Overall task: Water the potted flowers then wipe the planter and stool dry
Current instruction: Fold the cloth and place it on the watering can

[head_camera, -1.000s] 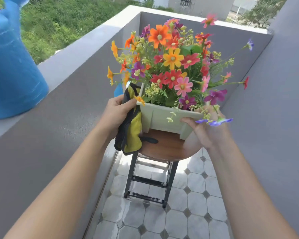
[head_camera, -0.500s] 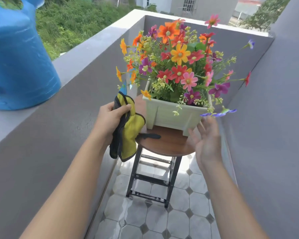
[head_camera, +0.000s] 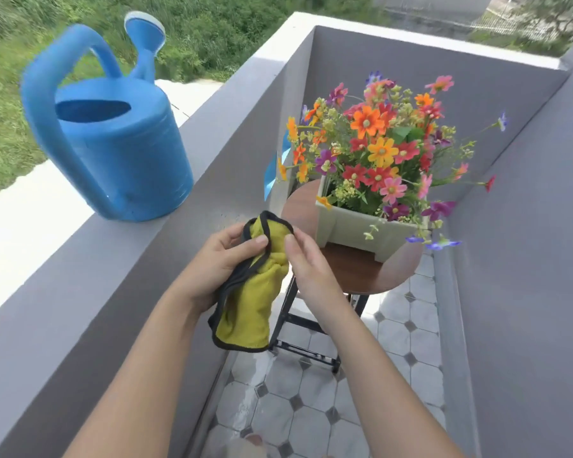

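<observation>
In front of the round wooden-topped stool (head_camera: pixel 354 272), both hands grip a yellow black-edged cloth (head_camera: pixel 253 292): the left hand (head_camera: pixel 219 262) is closed around its bunched middle, the right hand (head_camera: pixel 303 256) pinches its top edge. The pale square planter (head_camera: pixel 351 228) of colourful flowers (head_camera: pixel 381 150) stands on the stool. A blue plastic watering can (head_camera: pixel 113 137) sits on the grey ledge (head_camera: pixel 192 133).

Planter (head_camera: pixel 354 228) on stool (head_camera: pixel 354 276), right of ledge (head_camera: pixel 186 180)
</observation>
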Available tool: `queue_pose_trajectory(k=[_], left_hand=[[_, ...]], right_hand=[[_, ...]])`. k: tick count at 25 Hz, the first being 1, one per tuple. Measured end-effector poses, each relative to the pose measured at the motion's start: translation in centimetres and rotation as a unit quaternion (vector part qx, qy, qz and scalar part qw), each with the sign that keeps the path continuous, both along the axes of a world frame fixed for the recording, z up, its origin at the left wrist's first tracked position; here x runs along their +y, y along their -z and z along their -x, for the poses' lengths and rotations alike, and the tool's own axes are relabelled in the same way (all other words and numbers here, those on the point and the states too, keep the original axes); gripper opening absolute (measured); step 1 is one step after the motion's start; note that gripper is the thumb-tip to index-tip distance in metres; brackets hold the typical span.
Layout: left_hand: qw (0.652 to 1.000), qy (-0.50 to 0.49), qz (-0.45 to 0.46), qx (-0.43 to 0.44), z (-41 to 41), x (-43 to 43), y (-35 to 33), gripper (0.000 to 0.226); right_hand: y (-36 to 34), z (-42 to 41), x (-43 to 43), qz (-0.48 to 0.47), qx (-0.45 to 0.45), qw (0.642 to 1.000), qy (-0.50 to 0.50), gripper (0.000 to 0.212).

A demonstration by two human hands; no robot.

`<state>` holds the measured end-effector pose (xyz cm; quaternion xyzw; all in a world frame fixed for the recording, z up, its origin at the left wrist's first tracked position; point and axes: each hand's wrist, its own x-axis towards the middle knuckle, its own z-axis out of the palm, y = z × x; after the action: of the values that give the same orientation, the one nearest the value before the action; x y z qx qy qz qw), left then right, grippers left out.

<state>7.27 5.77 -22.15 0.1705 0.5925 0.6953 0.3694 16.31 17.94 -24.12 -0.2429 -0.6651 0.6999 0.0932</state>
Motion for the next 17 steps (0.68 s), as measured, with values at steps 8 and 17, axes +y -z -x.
queue_pose_trajectory(k=[8, 17], left_hand=[[0.995, -0.02, 0.02, 0.098, -1.5, -3.5, -11.5, 0.024], [0.981, -0.047, 0.021, 0.19, 0.7, -5.0, -23.1, 0.046]], right_hand=[[-12.6, 1.0, -3.3, -0.042, 0.109, 0.993, -0.009, 0.013], [-27.1, 4.8, -2.3, -0.227, 0.13, 0.962, -0.076, 0.022]])
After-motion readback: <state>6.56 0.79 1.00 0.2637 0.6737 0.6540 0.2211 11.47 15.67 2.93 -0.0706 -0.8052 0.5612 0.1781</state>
